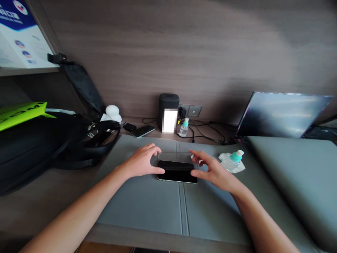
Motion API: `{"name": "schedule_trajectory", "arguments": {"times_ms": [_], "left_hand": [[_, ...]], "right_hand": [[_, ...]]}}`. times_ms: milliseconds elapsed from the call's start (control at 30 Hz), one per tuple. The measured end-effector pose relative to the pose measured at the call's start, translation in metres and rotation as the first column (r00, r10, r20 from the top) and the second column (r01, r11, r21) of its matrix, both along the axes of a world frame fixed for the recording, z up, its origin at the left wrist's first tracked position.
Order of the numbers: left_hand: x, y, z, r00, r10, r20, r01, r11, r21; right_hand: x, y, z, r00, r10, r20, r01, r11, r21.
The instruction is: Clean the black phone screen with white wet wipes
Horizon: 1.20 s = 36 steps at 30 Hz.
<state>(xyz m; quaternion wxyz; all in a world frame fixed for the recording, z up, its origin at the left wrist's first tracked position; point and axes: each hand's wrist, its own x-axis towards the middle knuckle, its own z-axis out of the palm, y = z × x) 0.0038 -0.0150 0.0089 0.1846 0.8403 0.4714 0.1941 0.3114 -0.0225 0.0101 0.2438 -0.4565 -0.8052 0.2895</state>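
Note:
A phone [177, 177] with a black screen and pale edge lies flat on the grey folding mat. Just above it is a clear screen protector [172, 156], whose faint outline overlaps the phone's far half. My left hand [143, 160], wearing a ring, grips its left end with thumb and fingers curved apart. Its right end is between the index finger and thumb of my right hand [210, 168]. Whether the sheet touches the phone, I cannot tell. Behind my right hand a small pump bottle [235, 160] with a teal collar lies tilted on a crumpled white wipe [240, 169].
A black speaker [169, 100], another small bottle [184, 128], a second phone [143, 130] and cables [207, 130] line the wall. A black bag [39, 151] sits left. To the right are a screen [279, 116] and a thick grey padded block [295, 168].

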Motion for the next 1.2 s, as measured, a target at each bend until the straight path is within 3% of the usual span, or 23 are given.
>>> {"name": "schedule_trajectory", "arguments": {"times_ms": [167, 367, 1200], "left_hand": [[-0.0010, -0.0003, -0.0011, 0.991, -0.125, -0.036, 0.124, 0.992, -0.030], [-0.0003, -0.0021, -0.0009, 0.987, -0.155, -0.051, 0.153, 0.987, -0.052], [-0.0028, 0.0005, -0.0042, 0.981, -0.193, -0.017, 0.190, 0.975, -0.115]], "right_hand": [[0.0100, -0.0034, 0.0009, 0.979, 0.093, 0.183, -0.098, 0.995, 0.016], [0.0096, -0.0046, 0.0047, 0.958, 0.138, 0.250, -0.117, 0.988, -0.099], [0.0044, -0.0062, 0.0010, 0.963, 0.154, 0.220, -0.130, 0.984, -0.120]]}}
